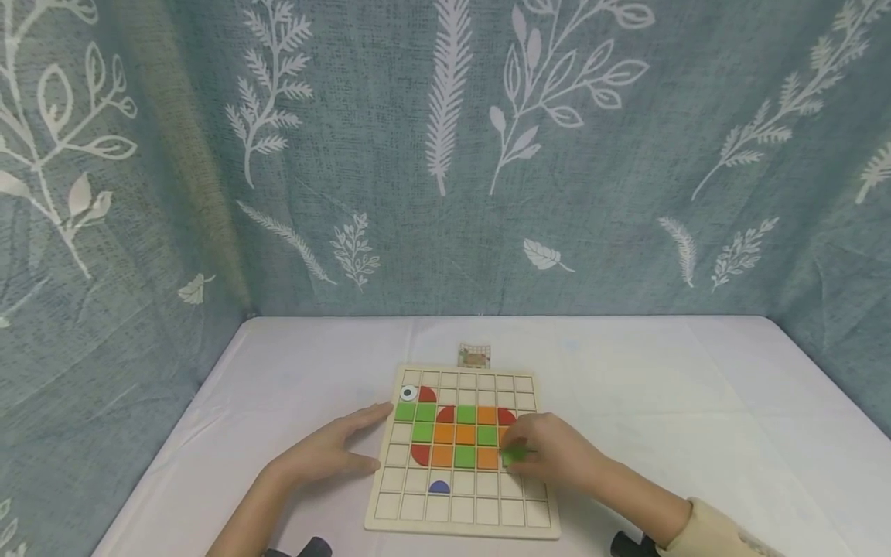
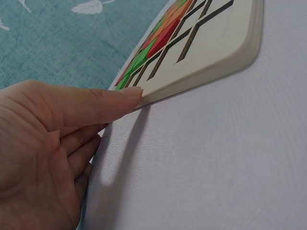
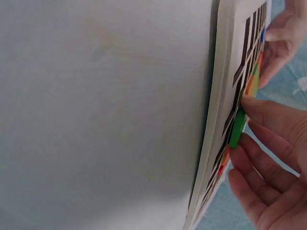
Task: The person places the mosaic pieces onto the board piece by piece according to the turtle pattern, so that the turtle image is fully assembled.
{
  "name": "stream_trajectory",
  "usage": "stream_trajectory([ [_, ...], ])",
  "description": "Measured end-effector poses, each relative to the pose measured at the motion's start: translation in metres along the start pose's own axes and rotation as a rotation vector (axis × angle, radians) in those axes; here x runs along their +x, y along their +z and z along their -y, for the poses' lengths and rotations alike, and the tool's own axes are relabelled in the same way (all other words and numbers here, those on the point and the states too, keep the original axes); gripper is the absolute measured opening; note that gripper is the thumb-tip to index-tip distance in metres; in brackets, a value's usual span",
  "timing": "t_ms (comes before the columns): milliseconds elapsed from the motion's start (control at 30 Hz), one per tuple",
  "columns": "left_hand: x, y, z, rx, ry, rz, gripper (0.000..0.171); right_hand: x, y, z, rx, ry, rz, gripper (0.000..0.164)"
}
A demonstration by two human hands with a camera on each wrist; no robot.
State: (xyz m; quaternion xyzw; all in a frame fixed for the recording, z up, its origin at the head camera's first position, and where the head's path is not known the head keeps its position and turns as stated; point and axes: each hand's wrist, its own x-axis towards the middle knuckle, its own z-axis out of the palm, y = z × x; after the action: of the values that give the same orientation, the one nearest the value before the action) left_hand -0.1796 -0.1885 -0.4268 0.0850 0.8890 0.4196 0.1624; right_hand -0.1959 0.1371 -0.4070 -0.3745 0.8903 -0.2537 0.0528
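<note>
A cream-coloured board [image 1: 411,507] with a square grid lies flat on the table. My right hand [image 1: 560,452] pinches a green tile [image 3: 238,127] between thumb and fingers, low over the right part of the grid. Green squares [image 1: 465,456], orange squares [image 1: 464,435] and several red rounded tiles [image 1: 421,454] sit in the cells left of it. At the upper left are a white tile with a black dot [image 1: 408,393] and another red piece. A blue half-round piece [image 1: 439,486] lies lower down. My left hand [image 1: 323,452] touches the board's left edge, thumb and fingers spread.
A small picture card [image 1: 474,356] lies just beyond the board's far edge. White cloth [image 1: 661,387] covers the table. A blue-green curtain [image 1: 397,155] with leaf prints hangs behind and at both sides. Dark objects [image 1: 316,548] show at the bottom edge by both forearms.
</note>
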Motion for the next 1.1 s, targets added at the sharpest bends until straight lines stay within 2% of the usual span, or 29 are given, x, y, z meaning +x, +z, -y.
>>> stream_trajectory([
  [233, 0.001, 0.001, -0.002, 0.004, -0.012, -0.014, 0.081, 0.002, 0.002, 0.001, -0.029, -0.001, -0.008, 0.017],
  [467, 0.001, -0.001, -0.002, 0.012, 0.007, -0.009, 0.08, 0.0, 0.004, -0.001, -0.002, 0.014, -0.004, 0.018],
  [733, 0.0, 0.0, -0.003, 0.003, -0.005, -0.008, 0.08, -0.003, 0.004, -0.002, 0.006, -0.026, 0.0, 0.016],
  [967, 0.0, 0.001, -0.002, -0.002, -0.013, -0.007, 0.08, -0.015, -0.009, -0.007, 0.069, 0.079, -0.004, 0.016],
  [1100, -0.001, 0.0, -0.001, 0.006, -0.002, -0.004, 0.08, -0.024, -0.02, -0.016, 0.026, 0.147, -0.013, 0.016],
])
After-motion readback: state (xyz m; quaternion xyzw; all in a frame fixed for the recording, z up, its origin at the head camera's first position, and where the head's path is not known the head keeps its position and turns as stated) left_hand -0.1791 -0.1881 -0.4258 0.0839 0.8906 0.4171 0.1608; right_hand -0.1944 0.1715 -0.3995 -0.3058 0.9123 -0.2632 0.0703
